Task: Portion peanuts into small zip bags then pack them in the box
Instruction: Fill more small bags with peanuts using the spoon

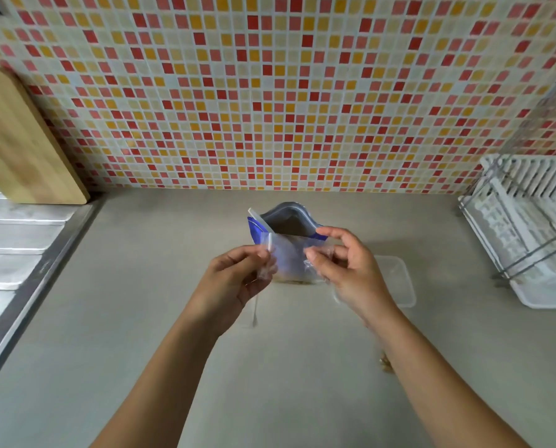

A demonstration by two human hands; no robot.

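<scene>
Both hands held a small clear zip bag (288,257) above the counter (173,253): the left hand (237,279) had its fingers (257,253) pinched on the bag's left edge by the zip strip, and the right hand (344,266) had thumb and forefinger pinched on its right edge, the other fingers loosely spread. Just beyond the fingers stood the blue peanut pouch (283,221), upright with its mouth open, and just right of the right hand, partly hidden by it, lay a clear box (396,279) on the counter.
</scene>
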